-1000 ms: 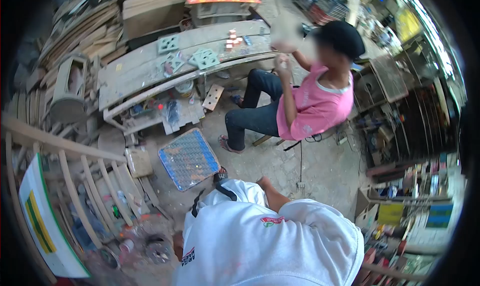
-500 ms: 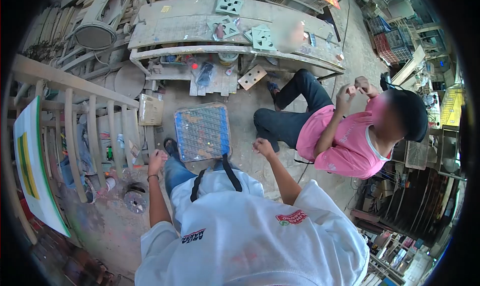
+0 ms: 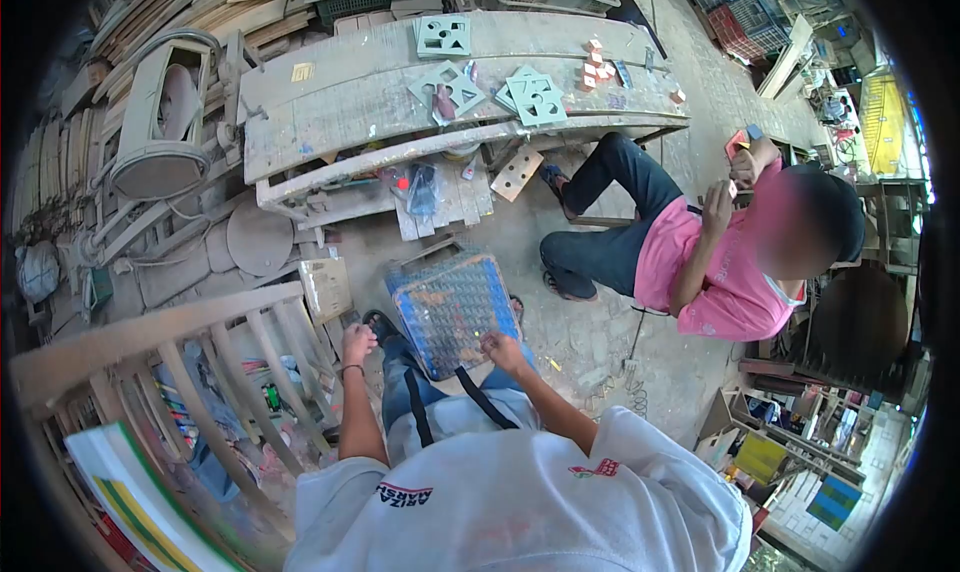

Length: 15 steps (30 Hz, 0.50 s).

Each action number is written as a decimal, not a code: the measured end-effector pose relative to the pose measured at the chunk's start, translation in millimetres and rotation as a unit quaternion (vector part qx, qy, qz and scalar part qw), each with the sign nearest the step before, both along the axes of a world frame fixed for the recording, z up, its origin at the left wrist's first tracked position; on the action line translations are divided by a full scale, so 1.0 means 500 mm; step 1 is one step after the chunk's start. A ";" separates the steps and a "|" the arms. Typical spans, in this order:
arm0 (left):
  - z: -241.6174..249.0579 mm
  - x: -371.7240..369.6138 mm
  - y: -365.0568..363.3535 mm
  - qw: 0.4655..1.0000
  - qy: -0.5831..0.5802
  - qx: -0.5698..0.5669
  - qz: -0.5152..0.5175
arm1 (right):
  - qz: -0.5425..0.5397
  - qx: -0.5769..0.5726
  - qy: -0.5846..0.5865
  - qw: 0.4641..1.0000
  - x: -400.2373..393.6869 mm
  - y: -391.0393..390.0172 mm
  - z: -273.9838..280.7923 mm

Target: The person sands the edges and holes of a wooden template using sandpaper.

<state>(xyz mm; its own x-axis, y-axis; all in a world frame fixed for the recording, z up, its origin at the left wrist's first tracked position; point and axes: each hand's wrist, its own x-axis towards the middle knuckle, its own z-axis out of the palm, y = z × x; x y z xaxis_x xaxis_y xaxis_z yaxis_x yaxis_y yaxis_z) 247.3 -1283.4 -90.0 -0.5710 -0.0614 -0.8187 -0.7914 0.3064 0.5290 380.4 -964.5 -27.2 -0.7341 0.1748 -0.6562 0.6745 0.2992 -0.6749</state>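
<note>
My left hand (image 3: 358,343) hangs over the floor beside my left foot, its fingers curled in, and nothing shows in it. My right hand (image 3: 503,353), fingers also curled, overlaps the near right edge of a square woven seat (image 3: 450,307). Blue bands and dusty patches mark that seat, which stands low between my legs. Nothing can be made out in the right hand.
Ahead, a long wooden bench (image 3: 350,67) bears green boards with cutouts (image 3: 540,100) and small wooden blocks (image 3: 590,72). A person in pink (image 3: 710,272) sits at the right, holding small pieces. A slatted wooden frame (image 3: 190,327) stands at left.
The view has shifted, so the woven seat appears farther right and turned. My right hand now overlaps the seat's edge. The seated person's hands have parted and an orange piece shows.
</note>
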 end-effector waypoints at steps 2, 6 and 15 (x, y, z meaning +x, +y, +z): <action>-0.073 -0.040 0.030 0.992 0.120 -0.037 -0.030 | 0.058 0.012 0.015 0.998 -0.065 0.005 0.012; -0.072 -0.154 0.212 0.921 0.297 -0.237 -0.093 | 0.113 -0.236 0.139 0.955 -0.334 0.008 0.200; -0.168 -0.172 0.393 0.877 0.133 -0.416 -0.199 | 0.297 -0.360 0.561 0.684 -0.661 0.009 0.504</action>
